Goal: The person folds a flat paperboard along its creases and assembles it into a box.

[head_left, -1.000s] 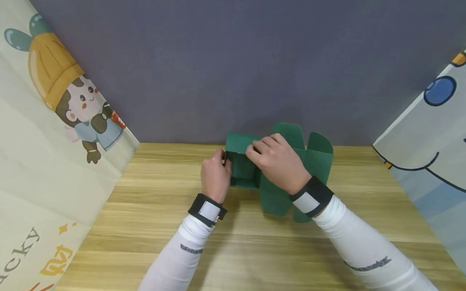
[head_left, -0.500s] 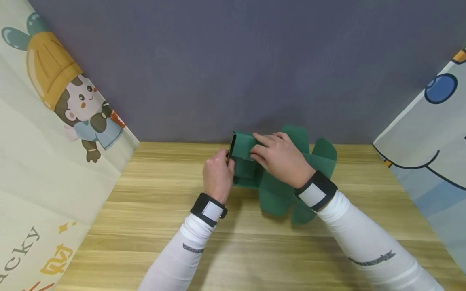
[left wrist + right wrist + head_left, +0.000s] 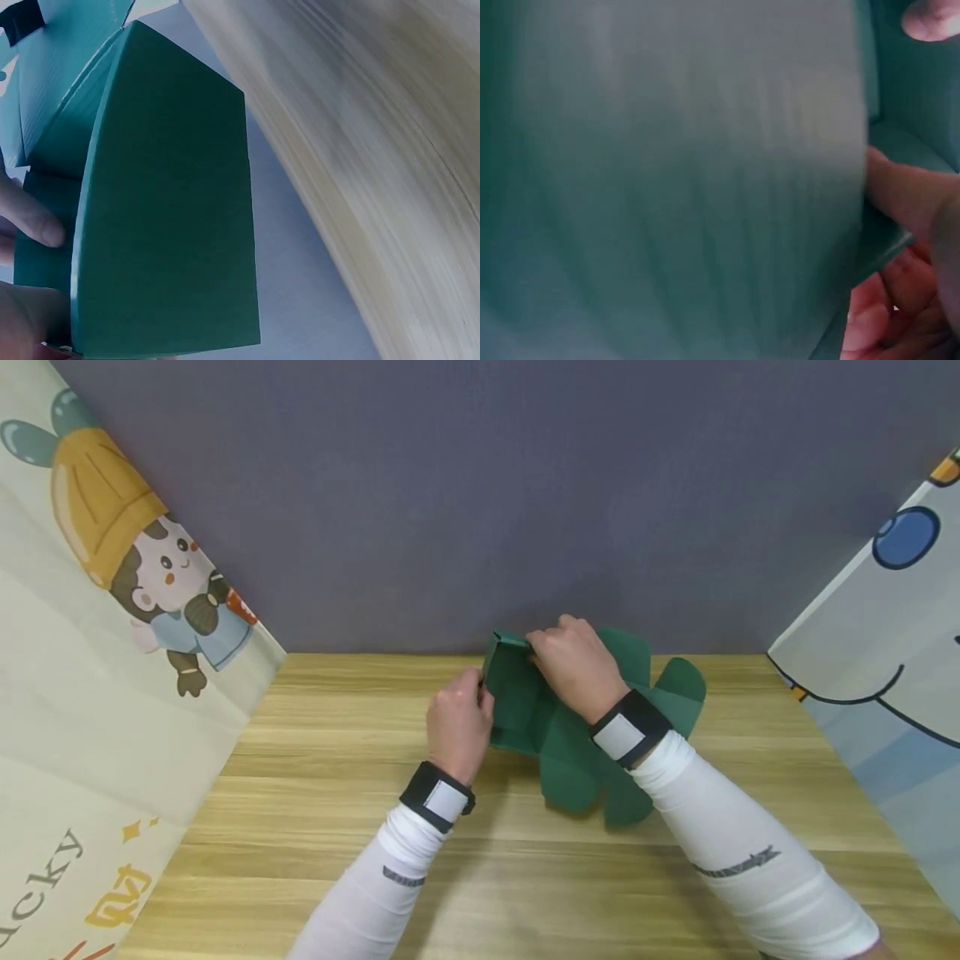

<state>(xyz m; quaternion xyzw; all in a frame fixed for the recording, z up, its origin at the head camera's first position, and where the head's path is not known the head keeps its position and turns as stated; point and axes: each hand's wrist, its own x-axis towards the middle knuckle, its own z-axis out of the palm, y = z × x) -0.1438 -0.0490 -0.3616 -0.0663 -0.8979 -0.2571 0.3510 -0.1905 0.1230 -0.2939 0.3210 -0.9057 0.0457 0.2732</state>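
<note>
A green cardboard box [image 3: 517,706] stands partly folded near the back of the table, its hollow facing me. My left hand [image 3: 459,727] pinches the box's left wall, with thumb at the inner side. At the far top edge, my right hand [image 3: 576,662] grips the cardboard with curled fingers. The lid panel with rounded flaps [image 3: 573,768] spreads out to the right, partly under my right wrist. A broad outer side of the box [image 3: 172,202] fills the middle of the left wrist view. In the right wrist view, a green panel [image 3: 682,172] hides much of the hand.
The wooden table [image 3: 322,777] meets a grey-blue backdrop [image 3: 420,510] just behind the box. Printed cloth hangs at the left [image 3: 90,718] and at the right [image 3: 847,635].
The far flap dipped over the opening, then came back up. My right hand has moved away from me along it and curled its fingers. Box and left hand have shifted slightly right.
</note>
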